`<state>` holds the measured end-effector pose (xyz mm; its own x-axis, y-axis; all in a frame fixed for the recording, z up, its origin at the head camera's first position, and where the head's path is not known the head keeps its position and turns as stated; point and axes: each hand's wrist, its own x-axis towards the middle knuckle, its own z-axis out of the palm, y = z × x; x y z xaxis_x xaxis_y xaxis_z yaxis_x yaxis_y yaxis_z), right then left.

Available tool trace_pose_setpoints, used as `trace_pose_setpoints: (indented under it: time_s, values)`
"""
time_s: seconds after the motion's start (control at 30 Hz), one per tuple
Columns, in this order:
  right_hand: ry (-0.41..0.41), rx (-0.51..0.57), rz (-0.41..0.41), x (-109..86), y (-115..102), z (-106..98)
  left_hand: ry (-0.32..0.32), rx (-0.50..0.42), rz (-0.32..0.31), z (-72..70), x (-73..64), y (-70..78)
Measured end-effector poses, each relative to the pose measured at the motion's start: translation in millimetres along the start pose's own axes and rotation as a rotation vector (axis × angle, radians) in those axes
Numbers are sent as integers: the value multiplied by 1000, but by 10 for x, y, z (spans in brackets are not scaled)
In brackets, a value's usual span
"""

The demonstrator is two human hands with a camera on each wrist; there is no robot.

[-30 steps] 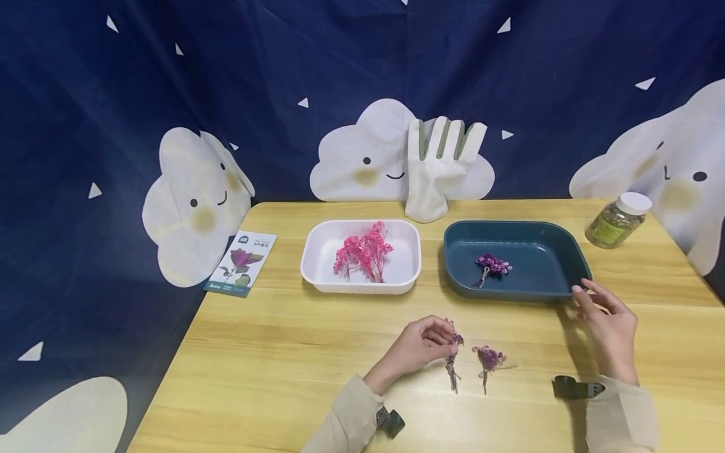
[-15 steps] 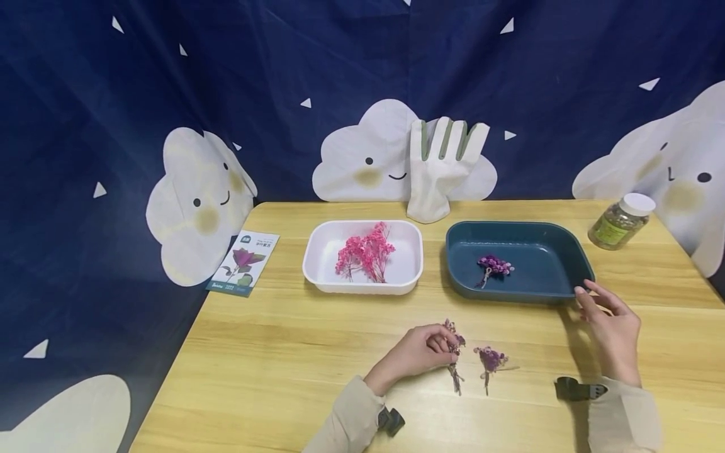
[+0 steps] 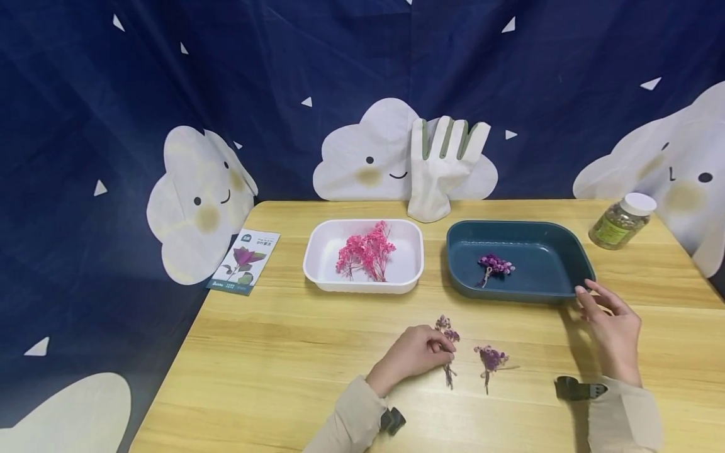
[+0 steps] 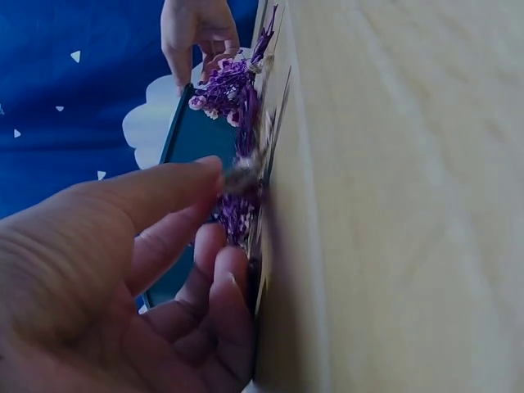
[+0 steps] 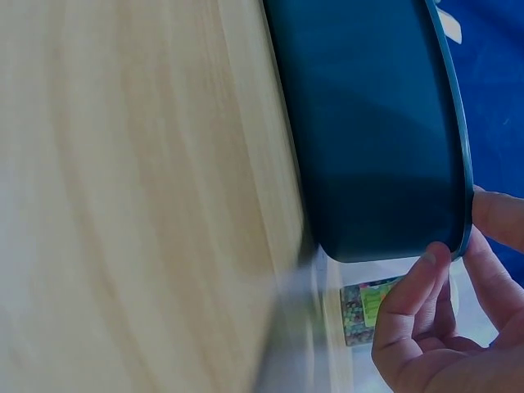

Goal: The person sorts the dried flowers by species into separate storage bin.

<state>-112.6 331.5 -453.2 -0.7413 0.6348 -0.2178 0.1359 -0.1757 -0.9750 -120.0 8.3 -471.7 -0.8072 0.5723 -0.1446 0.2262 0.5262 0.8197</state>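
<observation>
My left hand (image 3: 412, 357) pinches a small bunch of dried purple flowers (image 3: 447, 328) by its tied stems, low over the table. In the left wrist view, thumb and fingertips meet near the blurred tie. Right of it a second purple bunch (image 3: 491, 358) lies on the wood, one thin stem sticking out sideways. A third purple bunch (image 3: 495, 265), tied with string, lies inside the dark teal tray (image 3: 532, 294). At that tray's near right corner, my right hand (image 3: 613, 333) grips the rim between thumb and fingers, as the right wrist view also shows.
A white tray (image 3: 362, 287) with pink dried flowers (image 3: 367, 253) stands left of the teal one. Behind are a white glove (image 3: 433, 182) propped upright and a lidded jar (image 3: 617, 226). A flower-printed packet (image 3: 245, 261) lies at the table's left edge.
The purple bunch in my left hand has shifted slightly left, away from the bunch lying beside it. My right hand stays on the teal tray's corner.
</observation>
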Motion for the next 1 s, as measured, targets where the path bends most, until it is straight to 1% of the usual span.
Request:
trace_pose_setpoints:
  time_s: [0.17,0.27,0.4,0.67,0.77,0.87,1.0]
  values:
    - [14,-6,2,-4,-2,8,23,149,14,-6,6,14]
    - [16,-8,6,-7,1,7,32,203,17,-6,5,17]
    - [12,-11,8,-7,4,3,53,212,13,-6,1,18]
    - [12,0,9,-3,1,4,68,198,-62,-23,-23,52]
    - [12,-1,9,-1,-2,4,69,193,-69,-31,-29,65]
    - [2,5,5,0,2,0,69,189,-62,-46,-30,65]
    - [-7,19,6,-3,7,-6,72,134,-59,-75,-20,49]
